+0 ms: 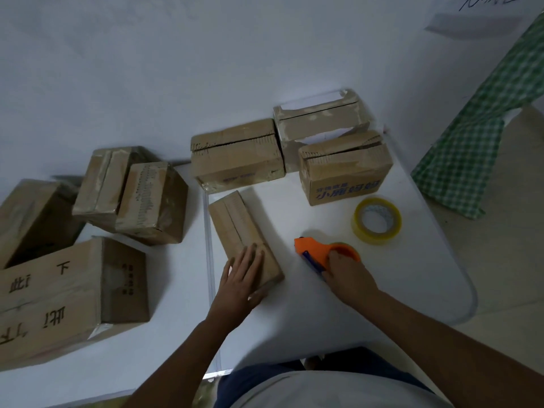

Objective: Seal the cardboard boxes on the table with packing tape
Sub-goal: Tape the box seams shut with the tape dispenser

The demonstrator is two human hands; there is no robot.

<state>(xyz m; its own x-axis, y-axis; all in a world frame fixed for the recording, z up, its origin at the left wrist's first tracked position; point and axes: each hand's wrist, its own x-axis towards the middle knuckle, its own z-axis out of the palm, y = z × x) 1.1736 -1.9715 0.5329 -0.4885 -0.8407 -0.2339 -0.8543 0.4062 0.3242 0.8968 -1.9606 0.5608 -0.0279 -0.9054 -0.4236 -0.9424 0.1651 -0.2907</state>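
Observation:
A small flat cardboard box [235, 228] lies on the white table [412, 275] in front of me, its flaps closed along a centre seam. My left hand [241, 278] rests on its near end with fingers straight. My right hand [347, 275] grips an orange tape dispenser [318, 250] that sits on the table to the right of the box. A loose roll of yellowish packing tape [377, 220] lies flat further right. Three more boxes stand at the back: a wide one [235, 160], a pale one [321, 122] and one with blue print [344, 169].
To the left, beyond the table's edge, stand two taped boxes [129, 192] and a large open carton [67, 293] with black characters. A green checked cloth [477, 142] hangs at the right. The white wall is behind.

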